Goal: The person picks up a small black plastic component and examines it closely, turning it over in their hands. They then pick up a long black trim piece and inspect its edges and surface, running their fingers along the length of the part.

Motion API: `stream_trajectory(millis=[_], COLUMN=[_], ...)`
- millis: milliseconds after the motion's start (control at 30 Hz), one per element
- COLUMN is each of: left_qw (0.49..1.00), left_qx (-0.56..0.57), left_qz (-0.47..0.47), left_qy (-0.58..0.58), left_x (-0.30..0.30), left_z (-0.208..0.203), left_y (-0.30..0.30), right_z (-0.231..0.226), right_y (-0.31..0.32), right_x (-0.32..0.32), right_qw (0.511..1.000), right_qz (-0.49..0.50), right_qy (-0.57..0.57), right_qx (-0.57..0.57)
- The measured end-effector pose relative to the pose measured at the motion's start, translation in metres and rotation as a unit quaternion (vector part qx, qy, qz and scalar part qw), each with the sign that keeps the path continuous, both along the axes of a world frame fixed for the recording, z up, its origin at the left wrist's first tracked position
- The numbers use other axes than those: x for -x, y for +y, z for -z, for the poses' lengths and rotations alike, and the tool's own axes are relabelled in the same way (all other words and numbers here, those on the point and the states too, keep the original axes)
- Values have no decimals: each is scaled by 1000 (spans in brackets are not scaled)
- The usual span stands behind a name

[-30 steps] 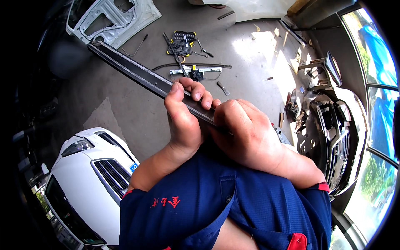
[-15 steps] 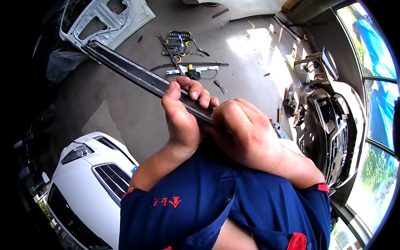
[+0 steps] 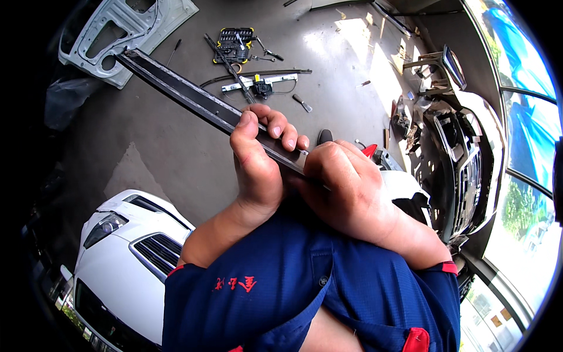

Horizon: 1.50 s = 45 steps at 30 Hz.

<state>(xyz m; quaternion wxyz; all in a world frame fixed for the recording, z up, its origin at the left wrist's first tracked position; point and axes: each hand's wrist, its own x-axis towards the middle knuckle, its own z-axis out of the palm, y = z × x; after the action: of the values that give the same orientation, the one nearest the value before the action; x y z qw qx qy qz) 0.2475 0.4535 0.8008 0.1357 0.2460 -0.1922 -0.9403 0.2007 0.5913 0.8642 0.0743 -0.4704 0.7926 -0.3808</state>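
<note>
A long, flat black trim strip (image 3: 182, 91) with pale, scuffed edges slants from upper left down to my chest. My left hand (image 3: 258, 161) is closed around its lower part, thumb along one edge and fingertips over the other. At the strip's near end, my right hand (image 3: 349, 182) grips it with fingers curled, and those fingers hide the tip. The strip's far end stays unsupported in the air, overlapping the view of a bare white car door (image 3: 132, 44) on the floor.
An open socket tool kit (image 3: 233, 46), a window regulator (image 3: 261, 85) and a scraper (image 3: 302, 103) lie on the grey floor ahead. A white car (image 3: 126, 264) stands at left. On the right are a detached bumper (image 3: 469, 170) and a stool (image 3: 437, 67). A dark shoe (image 3: 325, 136) shows beyond my right hand.
Floor objects have shifted up and left in the view, and a dark shoe and a red piece now show beside my right hand. My grip on the strip looks unchanged.
</note>
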Motion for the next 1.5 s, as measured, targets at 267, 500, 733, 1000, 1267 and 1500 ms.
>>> stream_trajectory(millis=[267,500,733,1000,1267,1500], left_qw=[998,996,997,999,998,996], left_qx=[9,11,9,18,17,40], left_qz=[31,31,19,35,53,72], left_qy=[-61,-82,-69,-13,9,42], left_x=[-22,-33,-24,-21,-2,24], left_z=[26,29,16,19,9,0], left_y=[-26,-34,-37,-24,-7,23], right_z=[28,35,40,29,27,10], right_y=[-29,-36,-34,-19,4,38], right_x=[-20,-34,-32,-30,-20,1], right_qw=[999,997,998,999,992,997], right_qz=[29,42,22,34,78,65], right_qy=[-39,-63,-33,-31,-29,25], right_qx=[-5,-6,44,14,93,23])
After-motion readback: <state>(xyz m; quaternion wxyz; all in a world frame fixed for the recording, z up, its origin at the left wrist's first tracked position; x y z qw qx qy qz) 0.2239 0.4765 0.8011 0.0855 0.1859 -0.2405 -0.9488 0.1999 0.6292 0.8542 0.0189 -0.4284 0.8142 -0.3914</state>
